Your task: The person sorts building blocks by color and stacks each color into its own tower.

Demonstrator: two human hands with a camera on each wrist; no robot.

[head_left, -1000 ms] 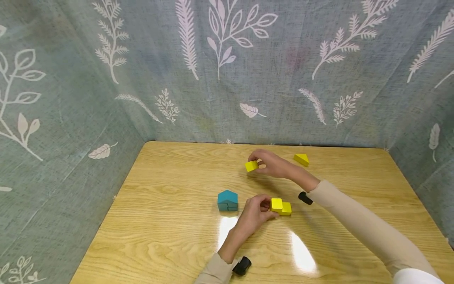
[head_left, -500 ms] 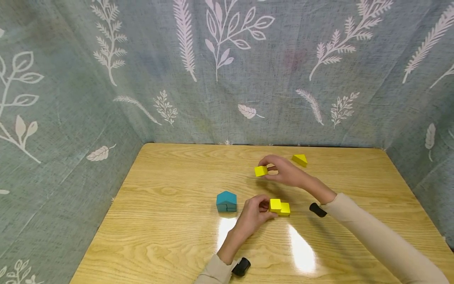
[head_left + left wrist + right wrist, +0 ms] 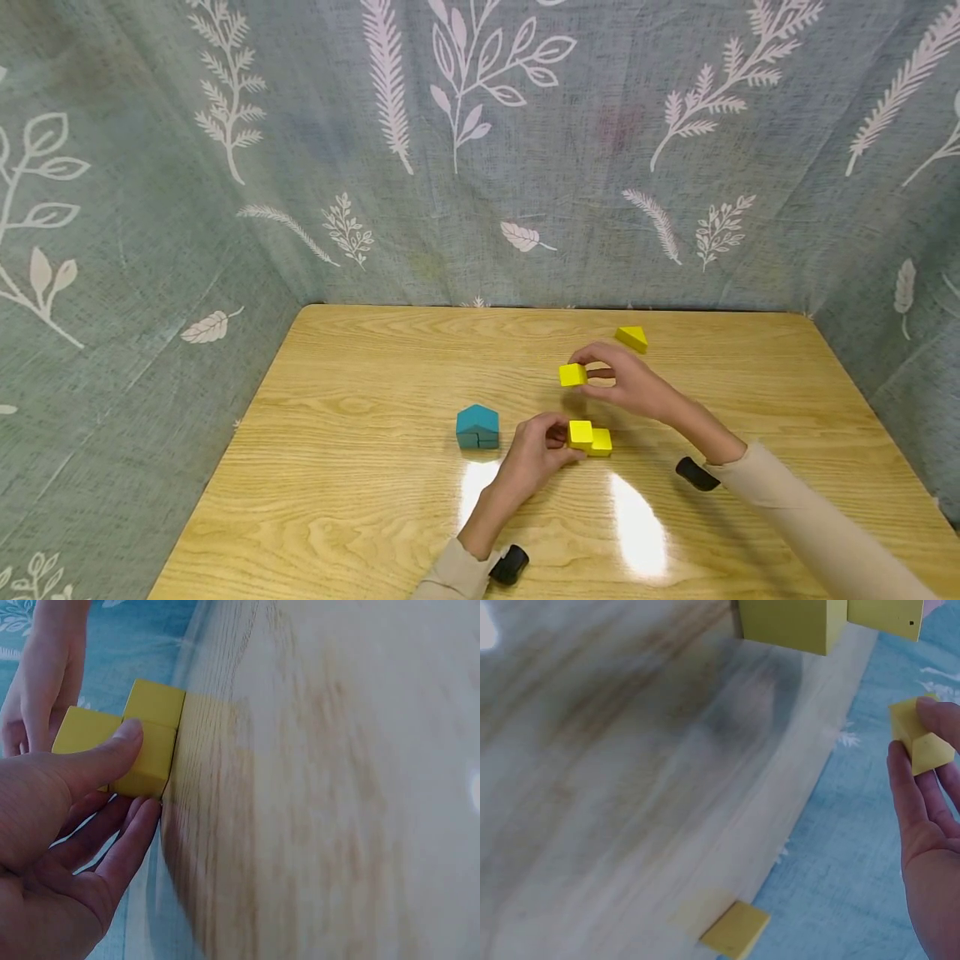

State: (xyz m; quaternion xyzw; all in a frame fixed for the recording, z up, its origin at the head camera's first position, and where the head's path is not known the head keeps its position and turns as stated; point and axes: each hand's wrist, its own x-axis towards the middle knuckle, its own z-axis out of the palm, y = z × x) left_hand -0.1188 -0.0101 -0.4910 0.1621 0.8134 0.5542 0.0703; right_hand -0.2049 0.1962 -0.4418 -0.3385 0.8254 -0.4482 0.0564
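Note:
My right hand (image 3: 630, 385) pinches a yellow cube (image 3: 572, 375) between thumb and fingers, up off the table and just behind a small group of yellow blocks. In the right wrist view the held cube (image 3: 921, 739) shows tilted, with the thumb on one face. My left hand (image 3: 531, 457) grips the group from its left side. One yellow cube (image 3: 581, 432) sits on top, and a lower cube (image 3: 602, 442) sticks out to the right. From the left wrist, the thumb lies across a bottom cube (image 3: 154, 761), fingertips against its opposite side.
A teal house-shaped set of blocks (image 3: 477, 427) stands left of my left hand. Behind my right hand lies a yellow triangular block (image 3: 632, 337). A patterned cloth (image 3: 420, 233) hangs along the back edge of the wooden table (image 3: 360, 517).
My right hand has moved right and toward the front with its yellow cube, closer to the group of blocks. The left hand keeps its place and its grip.

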